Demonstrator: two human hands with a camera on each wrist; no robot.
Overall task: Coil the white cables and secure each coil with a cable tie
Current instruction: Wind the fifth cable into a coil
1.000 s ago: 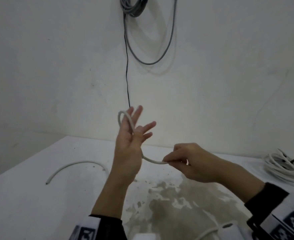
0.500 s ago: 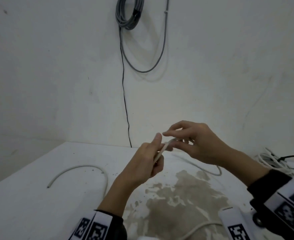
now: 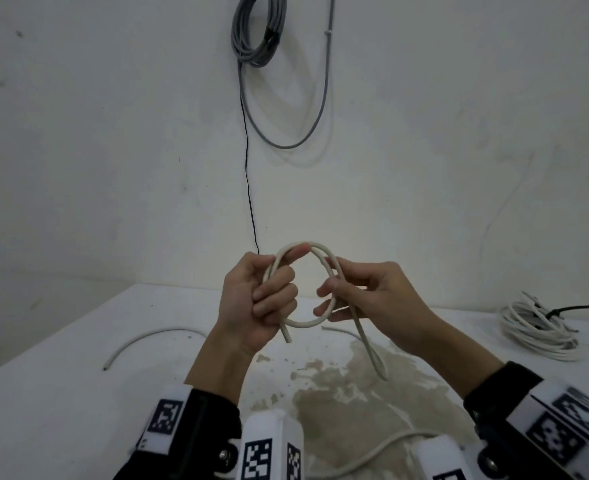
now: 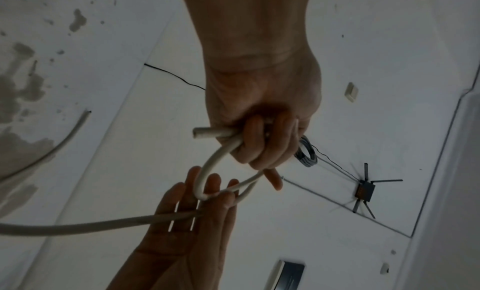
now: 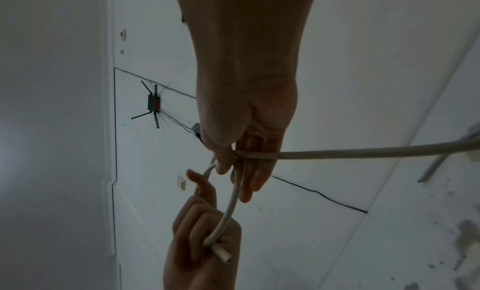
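Observation:
A white cable (image 3: pixel 324 258) forms a small loop in the air above the table (image 3: pixel 43 403). My left hand (image 3: pixel 261 299) grips the loop's left side, fingers curled round it, and the cut end (image 3: pixel 287 337) sticks out below the fist. My right hand (image 3: pixel 362 292) pinches the loop's right side where the strands cross. The loose tail (image 3: pixel 369 344) hangs down toward the table. From the left wrist view the cut end (image 4: pixel 205 132) pokes out of the fist. The right wrist view shows the tail (image 5: pixel 363 152) running off to the right.
A tied white coil (image 3: pixel 539 332) with a black cable tie (image 3: pixel 570 310) lies at the table's right. A short white cable piece (image 3: pixel 147 337) lies at the left. A grey coil (image 3: pixel 258 29) hangs on the wall. The tabletop has a worn patch (image 3: pixel 355 403) in the middle.
The hands have moved apart and a round loop of cable now stands between them. The left hand has closed into a fist on the cable.

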